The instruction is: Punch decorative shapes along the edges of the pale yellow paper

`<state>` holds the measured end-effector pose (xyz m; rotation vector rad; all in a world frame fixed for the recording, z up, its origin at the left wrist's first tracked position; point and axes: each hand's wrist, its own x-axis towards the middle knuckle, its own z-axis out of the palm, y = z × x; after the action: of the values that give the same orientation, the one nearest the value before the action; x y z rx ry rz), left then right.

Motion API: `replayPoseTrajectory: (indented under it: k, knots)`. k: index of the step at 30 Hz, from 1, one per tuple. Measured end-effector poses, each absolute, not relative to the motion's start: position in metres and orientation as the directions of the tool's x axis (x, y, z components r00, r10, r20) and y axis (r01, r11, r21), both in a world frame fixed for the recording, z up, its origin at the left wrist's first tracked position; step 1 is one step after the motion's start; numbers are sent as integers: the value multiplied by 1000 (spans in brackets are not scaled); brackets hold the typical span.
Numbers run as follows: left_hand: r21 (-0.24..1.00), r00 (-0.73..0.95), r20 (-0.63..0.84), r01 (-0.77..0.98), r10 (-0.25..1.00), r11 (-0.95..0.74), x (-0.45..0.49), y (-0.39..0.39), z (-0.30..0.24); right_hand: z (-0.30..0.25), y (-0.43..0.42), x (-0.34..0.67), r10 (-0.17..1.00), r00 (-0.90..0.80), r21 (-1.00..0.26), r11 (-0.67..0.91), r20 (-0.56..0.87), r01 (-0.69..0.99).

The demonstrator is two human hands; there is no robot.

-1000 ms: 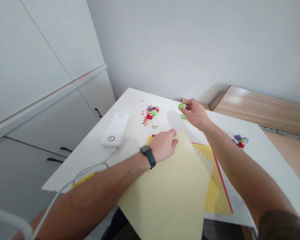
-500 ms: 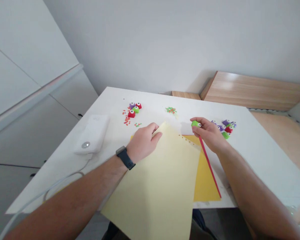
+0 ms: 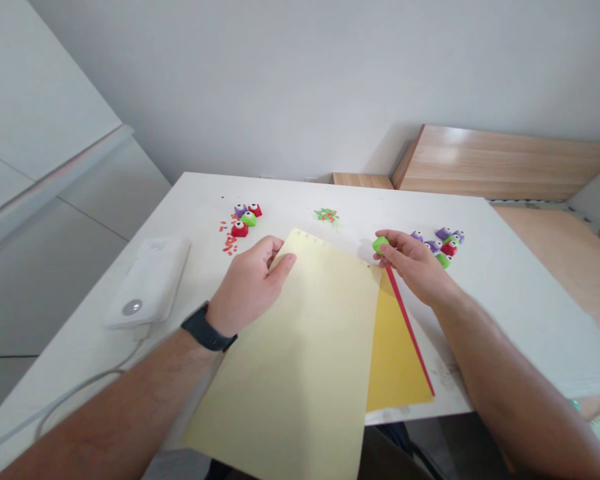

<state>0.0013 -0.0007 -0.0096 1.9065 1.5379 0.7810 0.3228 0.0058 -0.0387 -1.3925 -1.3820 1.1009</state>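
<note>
Green craft punch (image 3: pixel 380 245) points left, pinched in right fingers (image 3: pixel 391 248); left fingers (image 3: pixel 280 261) grip pale-yellow sheet (image 3: pixel 290 353).

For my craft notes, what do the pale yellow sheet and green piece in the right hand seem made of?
The pale yellow sheet looks like matte paper, with punched holes along its edge. The green piece looks like smooth moulded plastic, though it is small.

Tiny scraps (image 3: pixel 326 215) unclear, yellow sheet (image 3: pixel 397 360) half-hidden

L hand (image 3: pixel 247 287) curled, R hand (image 3: pixel 415 265) pinched
</note>
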Motion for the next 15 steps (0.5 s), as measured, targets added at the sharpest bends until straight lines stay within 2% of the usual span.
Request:
replayPoseTrajectory:
  k: [9,15]
  knots:
    - [759,125,89,634,988,-149,1,1,-3,-35,8,333,997,-29,-957,-60,-71,283]
    - [769,109,106,621,988,-151,0,1,-2,-34,6,333,980,-154,-982,-106,-130,154]
